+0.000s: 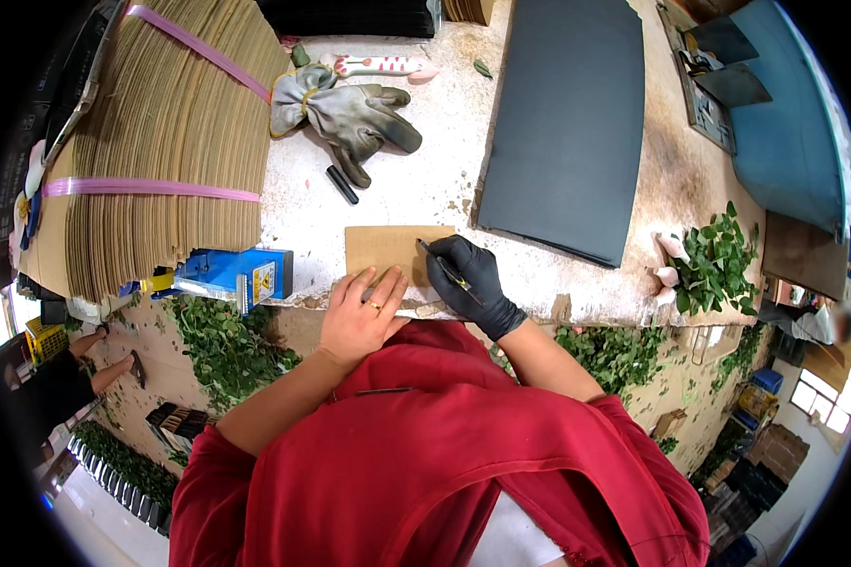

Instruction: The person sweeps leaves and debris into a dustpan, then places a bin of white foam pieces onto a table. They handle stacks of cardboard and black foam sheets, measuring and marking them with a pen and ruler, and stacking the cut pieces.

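Observation:
A small piece of brown cardboard [383,248] lies flat at the front edge of the worktable. My bare left hand [364,315], a ring on one finger, rests on its lower edge with fingers stretched out. In a black glove, my right hand [465,283] is closed around a dark pen [452,272]. The pen's tip touches or hovers just over the cardboard's right part; I cannot tell which. Beyond the cardboard lies a short black tube [342,185] that looks like a marker cap. A grey work glove [350,118] sits farther back.
Strapped brown cardboard sheets [175,113] stand stacked at the left, a blue box [232,276] before them. Dark grey sheets [567,123] lie right of centre. Leafy stems with pale roses [709,265] rest at the right edge. Fallen leaves [222,345] cover the floor; another person's legs [104,369] show at left.

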A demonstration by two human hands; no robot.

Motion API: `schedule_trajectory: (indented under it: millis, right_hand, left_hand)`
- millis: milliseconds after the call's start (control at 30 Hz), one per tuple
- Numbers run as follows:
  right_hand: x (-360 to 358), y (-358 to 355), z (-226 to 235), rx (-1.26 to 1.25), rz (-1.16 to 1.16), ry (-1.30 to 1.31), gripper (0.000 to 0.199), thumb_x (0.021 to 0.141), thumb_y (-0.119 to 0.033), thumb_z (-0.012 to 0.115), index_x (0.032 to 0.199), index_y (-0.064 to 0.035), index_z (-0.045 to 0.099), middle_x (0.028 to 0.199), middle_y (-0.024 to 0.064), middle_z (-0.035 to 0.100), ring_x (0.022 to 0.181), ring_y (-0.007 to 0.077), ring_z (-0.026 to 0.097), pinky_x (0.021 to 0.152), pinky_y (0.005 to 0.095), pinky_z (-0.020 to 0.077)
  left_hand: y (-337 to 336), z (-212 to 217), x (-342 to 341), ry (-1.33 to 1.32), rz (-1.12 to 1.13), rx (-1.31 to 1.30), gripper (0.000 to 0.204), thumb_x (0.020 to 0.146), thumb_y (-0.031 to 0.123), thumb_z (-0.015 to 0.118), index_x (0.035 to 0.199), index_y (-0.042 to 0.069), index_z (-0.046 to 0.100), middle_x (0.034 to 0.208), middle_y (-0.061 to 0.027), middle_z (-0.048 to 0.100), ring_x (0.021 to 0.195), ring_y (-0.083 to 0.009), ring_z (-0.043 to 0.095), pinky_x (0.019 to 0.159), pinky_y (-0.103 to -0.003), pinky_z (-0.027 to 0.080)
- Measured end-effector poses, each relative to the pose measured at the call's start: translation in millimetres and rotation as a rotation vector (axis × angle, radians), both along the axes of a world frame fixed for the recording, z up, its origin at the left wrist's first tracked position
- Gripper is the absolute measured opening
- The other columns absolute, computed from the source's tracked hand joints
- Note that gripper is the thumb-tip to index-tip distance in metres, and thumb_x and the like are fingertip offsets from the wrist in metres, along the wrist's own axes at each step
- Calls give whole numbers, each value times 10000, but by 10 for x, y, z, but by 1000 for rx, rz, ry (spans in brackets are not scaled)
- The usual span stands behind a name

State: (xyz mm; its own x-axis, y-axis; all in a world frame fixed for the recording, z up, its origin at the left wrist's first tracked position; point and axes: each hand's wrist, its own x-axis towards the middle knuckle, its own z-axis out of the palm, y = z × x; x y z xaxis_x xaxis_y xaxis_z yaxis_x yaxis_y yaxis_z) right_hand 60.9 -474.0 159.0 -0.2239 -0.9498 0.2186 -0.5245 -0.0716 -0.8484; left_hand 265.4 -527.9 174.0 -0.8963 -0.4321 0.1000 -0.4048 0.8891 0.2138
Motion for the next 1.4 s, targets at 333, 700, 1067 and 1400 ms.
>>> schedule_trajectory:
  millis: [333,700,1067,1400]
  right_hand:
    - [5,11,-13,2,-21,5,172,757,-12,648,902,-33,557,747,127,588,636,318,613,549,375,488]
    - [-7,26,44,7,-29,-38,145,746,-7,645,860,-55,570,709,107,590,588,255,609,539,325,479]
    - [-418,493,652,-104,-279,339,244,767,15,664,984,-65,588,656,89,568,554,280,581,490,343,453]
    - [-362,-276,815,138,-136,592,574,788,-65,585,1342,-129,448,1060,148,590,919,325,586,791,421,478]
  left_hand:
    - [6,2,-3,0,0,6,564,731,372,672,1205,87,565,1300,-43,519,1125,-274,479,947,-432,390]
    - [10,-7,9,-2,0,-3,565,738,372,668,1218,94,560,1301,-36,517,1125,-268,476,956,-427,386]
    - [-175,279,63,193,-6,135,302,768,193,675,1033,66,607,1032,-86,572,952,-268,541,834,-401,433]
    - [-144,168,90,250,-78,54,199,729,125,685,606,98,531,635,-40,526,634,-210,535,561,-337,420]
